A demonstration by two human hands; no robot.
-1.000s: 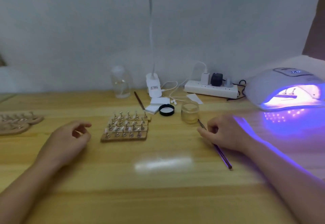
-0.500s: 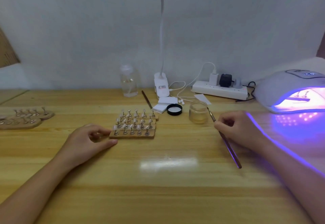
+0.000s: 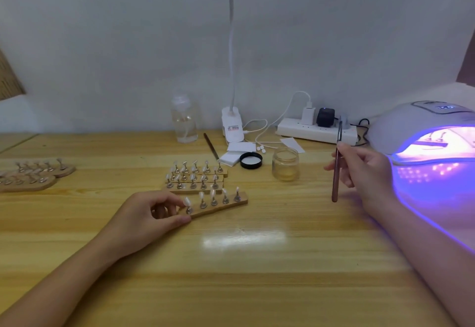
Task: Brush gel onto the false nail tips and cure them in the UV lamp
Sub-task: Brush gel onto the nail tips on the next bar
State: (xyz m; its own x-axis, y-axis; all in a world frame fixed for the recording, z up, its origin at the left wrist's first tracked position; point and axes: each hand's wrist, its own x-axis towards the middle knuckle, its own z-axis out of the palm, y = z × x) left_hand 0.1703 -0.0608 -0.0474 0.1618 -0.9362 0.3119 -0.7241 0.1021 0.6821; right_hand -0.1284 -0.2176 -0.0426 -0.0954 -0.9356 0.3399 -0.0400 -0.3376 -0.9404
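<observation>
My left hand [image 3: 144, 220] pinches the near end of a narrow wooden strip [image 3: 218, 206] that carries five clear false nail tips [image 3: 212, 193] on small metal stands; the strip lies slightly angled on the pale wooden table [image 3: 231, 275], just in front of three more such strips [image 3: 196, 177] packed side by side. My right hand [image 3: 365, 172] holds a slim brush with a pinkish metallic handle [image 3: 336, 172] nearly upright between thumb and fingers, bristle end up, above the table. Between my hands, farther back, stands an open small glass jar of yellowish gel [image 3: 285, 164], with its black lid [image 3: 251, 160] beside it. At my far right the white domed UV lamp [image 3: 411, 126] glows violet, with a strip of tips inside.
</observation>
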